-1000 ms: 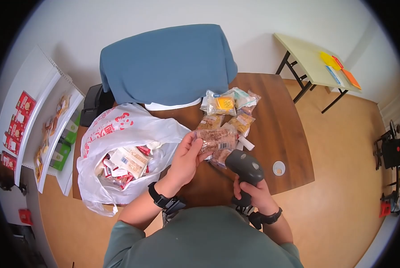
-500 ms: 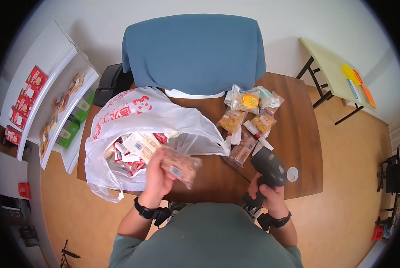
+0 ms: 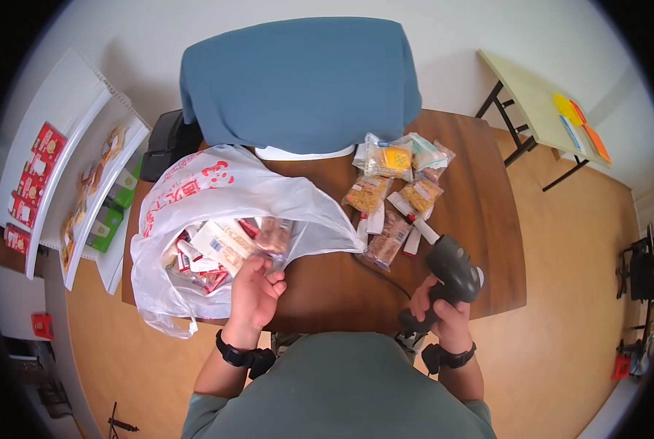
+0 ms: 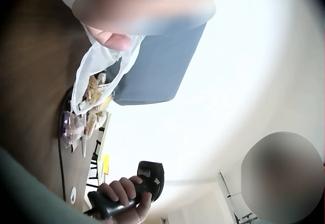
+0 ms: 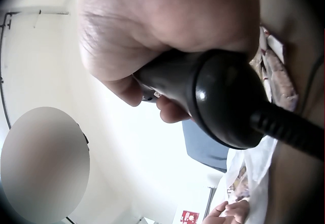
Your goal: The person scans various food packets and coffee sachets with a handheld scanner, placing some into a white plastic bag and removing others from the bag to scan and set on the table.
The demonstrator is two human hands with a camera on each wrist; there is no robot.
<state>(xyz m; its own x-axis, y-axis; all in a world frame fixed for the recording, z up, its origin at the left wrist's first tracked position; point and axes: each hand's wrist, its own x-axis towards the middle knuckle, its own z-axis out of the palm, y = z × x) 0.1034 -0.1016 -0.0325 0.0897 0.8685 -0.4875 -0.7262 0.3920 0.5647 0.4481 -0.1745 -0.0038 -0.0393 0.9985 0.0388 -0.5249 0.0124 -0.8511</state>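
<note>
My left hand (image 3: 256, 298) is at the mouth of a white plastic bag (image 3: 308, 197) with red print, its fingers loosely bent and holding nothing. Just beyond the fingertips, a clear packet of reddish-brown food (image 3: 274, 233) lies inside the bag. Beside it are a pale packet with a barcode (image 3: 223, 245) and several red-and-white packets. My right hand (image 3: 451, 325) grips a black barcode scanner (image 3: 452, 267) by its handle, over the table's front right. In the right wrist view, the scanner's cable (image 5: 289, 131) runs from the handle's base.
Several food packets (image 3: 387, 238) lie on the brown table (image 3: 488, 212) right of the bag. A blue cloth (image 3: 297, 80) covers a large object at the back. Shelves (image 3: 85, 146) with red boxes stand left; a pale side table (image 3: 520, 95) stands back right.
My left hand has carried the reddish-brown packet left from beside the scanner to the bag and let it go inside. The scanner has moved right, away from the packets on the table.
</note>
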